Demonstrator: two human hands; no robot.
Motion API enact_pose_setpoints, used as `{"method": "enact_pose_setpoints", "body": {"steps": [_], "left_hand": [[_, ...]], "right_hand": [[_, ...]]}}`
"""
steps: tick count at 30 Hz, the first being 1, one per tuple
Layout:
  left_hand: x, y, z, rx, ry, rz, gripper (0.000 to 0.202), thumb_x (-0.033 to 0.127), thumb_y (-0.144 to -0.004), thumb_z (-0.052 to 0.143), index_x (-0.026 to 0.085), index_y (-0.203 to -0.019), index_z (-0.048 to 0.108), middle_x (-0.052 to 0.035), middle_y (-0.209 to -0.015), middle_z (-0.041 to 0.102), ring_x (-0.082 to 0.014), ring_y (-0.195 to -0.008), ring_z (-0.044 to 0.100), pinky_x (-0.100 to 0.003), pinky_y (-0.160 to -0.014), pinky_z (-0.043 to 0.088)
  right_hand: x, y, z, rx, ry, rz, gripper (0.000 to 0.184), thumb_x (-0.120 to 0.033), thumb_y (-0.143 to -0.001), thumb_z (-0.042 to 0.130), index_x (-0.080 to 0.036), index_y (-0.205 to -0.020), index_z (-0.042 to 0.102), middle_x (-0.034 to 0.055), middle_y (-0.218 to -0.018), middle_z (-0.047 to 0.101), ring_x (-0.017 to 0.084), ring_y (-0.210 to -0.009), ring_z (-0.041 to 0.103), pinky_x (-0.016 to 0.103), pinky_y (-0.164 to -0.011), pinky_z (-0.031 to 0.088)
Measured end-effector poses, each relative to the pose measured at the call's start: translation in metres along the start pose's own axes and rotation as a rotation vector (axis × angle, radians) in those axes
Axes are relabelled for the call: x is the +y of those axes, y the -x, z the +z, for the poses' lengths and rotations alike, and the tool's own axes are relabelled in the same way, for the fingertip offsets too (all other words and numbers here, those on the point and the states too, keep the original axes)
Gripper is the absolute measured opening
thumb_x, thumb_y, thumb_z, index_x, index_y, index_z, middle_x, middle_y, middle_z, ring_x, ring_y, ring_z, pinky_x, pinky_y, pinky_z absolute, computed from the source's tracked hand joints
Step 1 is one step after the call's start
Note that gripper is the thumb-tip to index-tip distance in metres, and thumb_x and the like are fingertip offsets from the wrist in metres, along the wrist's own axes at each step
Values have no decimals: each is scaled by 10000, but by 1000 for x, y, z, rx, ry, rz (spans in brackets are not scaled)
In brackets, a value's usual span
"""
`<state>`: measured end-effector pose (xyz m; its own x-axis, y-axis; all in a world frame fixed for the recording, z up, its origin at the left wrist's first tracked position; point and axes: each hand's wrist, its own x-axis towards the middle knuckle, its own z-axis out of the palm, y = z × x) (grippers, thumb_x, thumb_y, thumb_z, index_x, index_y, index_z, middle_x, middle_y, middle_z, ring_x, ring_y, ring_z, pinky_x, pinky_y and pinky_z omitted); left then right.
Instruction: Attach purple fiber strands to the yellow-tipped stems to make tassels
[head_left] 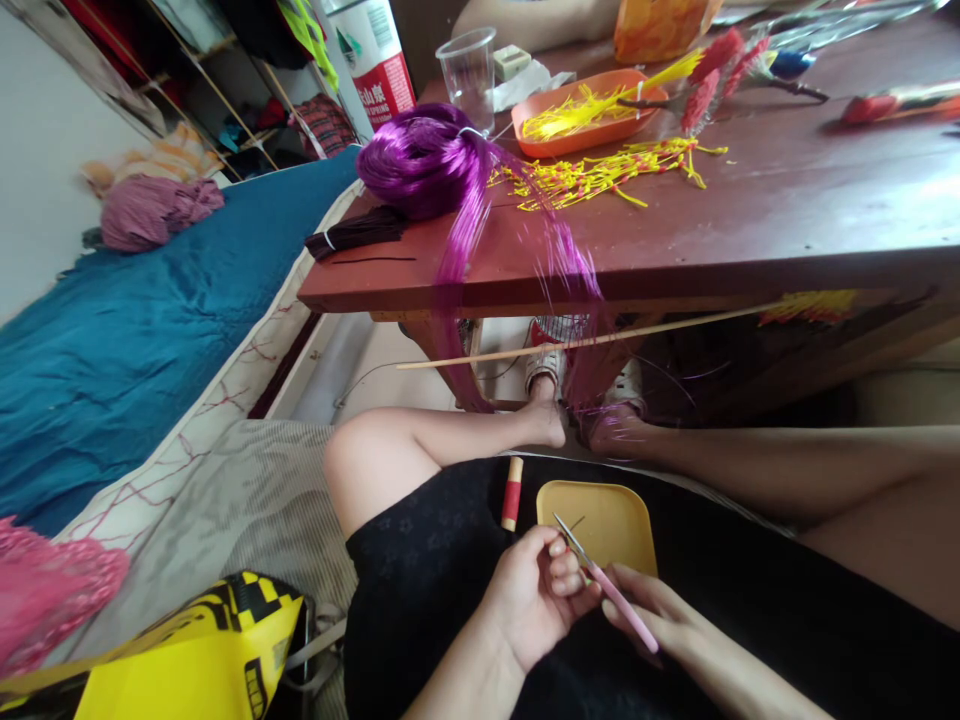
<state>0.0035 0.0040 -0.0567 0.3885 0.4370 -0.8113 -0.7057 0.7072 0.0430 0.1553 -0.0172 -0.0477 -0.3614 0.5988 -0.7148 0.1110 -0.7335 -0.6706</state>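
Over the dark cloth on my lap, my left hand [536, 595] has its fingers curled in a pinch. A thin dark strand shows near the fingertips, but what the fingers hold is too small to name. My right hand [652, 610] is closed around pink-handled scissors [624, 608], seen nearly edge-on. Their silver blades point up and left, close beside the left fingertips. A shallow yellow tray [626, 510] lies on the lap just beyond both hands. Left of it lies a spool with red thread [511, 495].
A reddish-brown table [720, 225] stands ahead, carrying a purple fibre bundle [412, 165] whose strands hang over its edge, yellow stems [600, 178], an orange tray [577, 143] and a plastic cup [469, 80]. A thin stick [517, 352] juts below the tabletop. Another person's arm [540, 18] rests behind.
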Motion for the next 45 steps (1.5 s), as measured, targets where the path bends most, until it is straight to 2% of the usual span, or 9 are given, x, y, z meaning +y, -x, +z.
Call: {"method": "enact_pose_setpoints", "body": {"steps": [13, 18, 21, 27, 33, 36, 40, 42, 45], "left_hand": [[1, 2, 5, 4, -12, -2, 402, 193, -890, 316, 160, -499, 404, 84, -417, 256, -44, -343, 254, -223, -513, 465], [1, 0, 3, 25, -20, 4, 401, 196, -895, 302, 159, -508, 400, 80, -416, 281, -42, -336, 269, -227, -511, 462], [1, -6, 1, 51, -37, -4, 395, 186, -892, 296, 158, -512, 402, 81, -412, 290, -41, -330, 277, -213, -498, 452], [0, -30, -9, 124, -96, -44, 392, 176, -885, 302, 165, -501, 383, 85, -404, 280, -38, -310, 268, -190, -455, 420], [6, -34, -12, 144, -158, 4, 411, 150, -883, 286, 160, -484, 384, 87, -391, 271, -34, -311, 241, -194, -450, 403], [20, -15, -6, 91, -172, 146, 360, 171, -869, 355, 151, -513, 408, 70, -424, 332, -34, -334, 257, -157, -396, 296], [38, 16, 9, -23, -208, 417, 243, 215, -778, 544, 147, -564, 449, 52, -506, 433, -31, -387, 286, -149, -411, 251], [40, 27, 16, -71, -247, 476, 212, 219, -737, 601, 141, -582, 479, 42, -530, 464, -31, -402, 295, -155, -418, 248], [34, 32, 19, -138, -315, 478, 203, 244, -733, 613, 136, -603, 501, 37, -537, 469, -30, -403, 287, -161, -413, 231]], "right_hand": [[2, -2, -1, -41, -30, 2, 542, -564, -674, 603, -148, -1019, 638, 77, -912, 637, 315, -1008, 501, 388, -832, 404], [-1, 2, 3, 18, -68, 23, 501, -576, -641, 627, -165, -925, 661, 41, -763, 618, 291, -956, 511, 350, -792, 413], [2, -1, 2, 16, -49, 37, 486, -612, -648, 605, -174, -854, 652, 0, -658, 545, 209, -763, 512, 275, -655, 412], [27, -21, 0, -60, -35, 45, 498, -665, -687, 533, -168, -721, 553, -72, -560, 311, 81, -500, 216, 202, -437, 196], [19, -13, -7, -51, 13, 72, 433, -613, -712, 527, -180, -697, 516, -59, -564, 377, 81, -482, 282, 207, -441, 222], [9, 6, -37, 84, 334, -101, 278, -488, -718, 549, -212, -751, 570, -2, -693, 543, 152, -614, 488, 235, -533, 353], [10, 9, -73, 382, 1155, -226, 156, -251, -598, 621, -218, -740, 564, 31, -742, 613, 233, -658, 602, 289, -547, 372], [11, -5, -71, 396, 1367, -274, 170, -201, -633, 599, -200, -802, 584, 53, -795, 613, 243, -699, 629, 286, -543, 390], [6, -32, -50, 410, 1437, -343, 172, -213, -738, 551, -182, -901, 596, 89, -884, 593, 242, -748, 629, 286, -552, 410]]}}
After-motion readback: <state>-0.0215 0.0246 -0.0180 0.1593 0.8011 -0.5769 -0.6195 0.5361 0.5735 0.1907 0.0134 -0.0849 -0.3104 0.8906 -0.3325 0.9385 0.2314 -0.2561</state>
